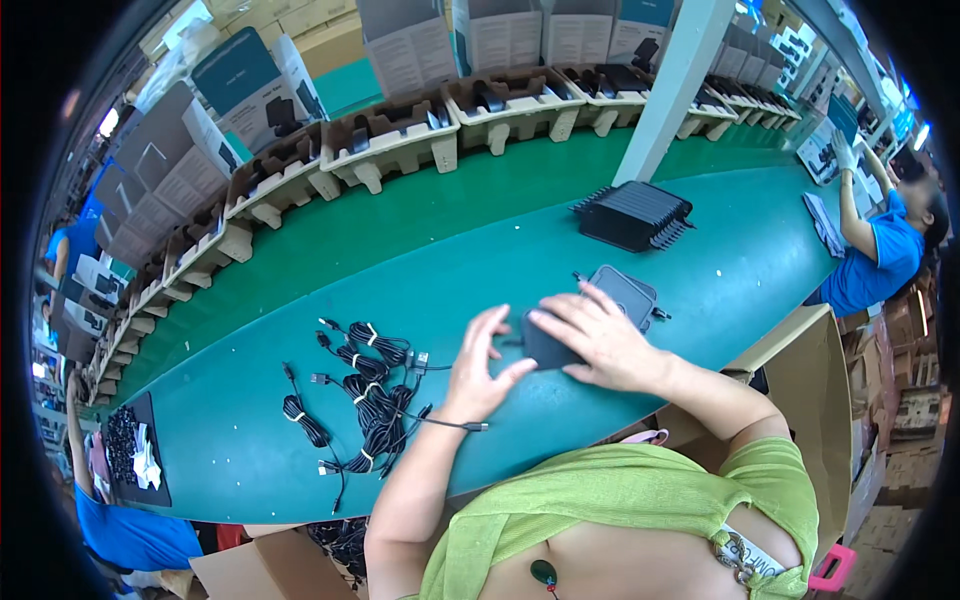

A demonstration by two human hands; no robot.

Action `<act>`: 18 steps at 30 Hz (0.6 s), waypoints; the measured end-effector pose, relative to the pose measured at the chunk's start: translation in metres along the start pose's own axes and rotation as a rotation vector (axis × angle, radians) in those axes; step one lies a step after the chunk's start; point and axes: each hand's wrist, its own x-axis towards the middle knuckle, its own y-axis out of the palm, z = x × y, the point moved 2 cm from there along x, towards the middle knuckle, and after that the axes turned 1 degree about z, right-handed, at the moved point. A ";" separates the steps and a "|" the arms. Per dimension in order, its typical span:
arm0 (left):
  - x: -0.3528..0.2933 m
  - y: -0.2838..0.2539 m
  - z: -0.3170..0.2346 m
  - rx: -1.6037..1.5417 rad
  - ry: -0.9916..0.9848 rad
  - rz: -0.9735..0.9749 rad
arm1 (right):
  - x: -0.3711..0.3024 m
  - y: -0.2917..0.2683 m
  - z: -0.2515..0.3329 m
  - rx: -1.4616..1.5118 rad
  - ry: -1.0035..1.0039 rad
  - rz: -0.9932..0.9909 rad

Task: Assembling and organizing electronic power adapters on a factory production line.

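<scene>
Green workbench (450, 285); beyond the cable pile (378, 410), open boxes (408, 50) bearing fine print and device pictures.
Right of pile: dark flat device (547, 345) under right hand (612, 340), fingers spread, grip unclear; left hand (480, 367) nearer pile, fingers curved, thumb apart.

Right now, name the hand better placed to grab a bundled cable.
Probably the left hand: it looks open and is nearer the black cable bundles, while the right hand is on a dark flat piece.
</scene>
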 end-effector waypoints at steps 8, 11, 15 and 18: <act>-0.001 -0.015 0.004 -0.691 -0.266 -0.287 | 0.045 0.004 -0.012 0.386 0.257 -0.274; -0.004 -0.011 0.004 -0.732 -0.173 -0.279 | 0.067 0.016 -0.021 1.152 0.400 -0.136; -0.006 -0.011 0.004 -0.603 -0.230 -0.149 | 0.115 -0.016 -0.052 1.211 0.356 -0.539; -0.010 -0.015 0.019 -0.619 -0.265 -0.138 | 0.163 -0.055 -0.111 0.682 0.379 -0.824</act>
